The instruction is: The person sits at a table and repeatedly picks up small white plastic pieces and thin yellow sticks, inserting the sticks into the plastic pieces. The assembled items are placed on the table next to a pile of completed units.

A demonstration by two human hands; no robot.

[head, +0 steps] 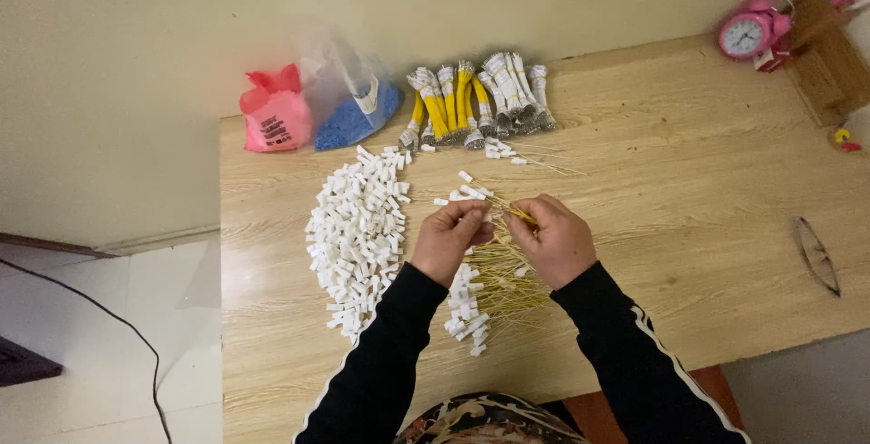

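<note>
My left hand (448, 237) pinches a small white plastic connector at its fingertips. My right hand (555, 238) holds a thin yellow wire (518, 214) whose end meets the left fingers. Under both hands lies a loose bunch of yellow wires with white connectors (485, 294). A big heap of loose white connectors (358, 231) lies just left of my left hand. Tied bundles of yellow and white wires (476, 100) lie at the table's far side.
A pink plastic bag (275, 118) and a clear bag of blue parts (353, 104) lean at the wall. A pink alarm clock (748, 32) and a wooden box (829, 59) stand at the far right. Glasses (818, 255) lie right on the wooden table (689, 181).
</note>
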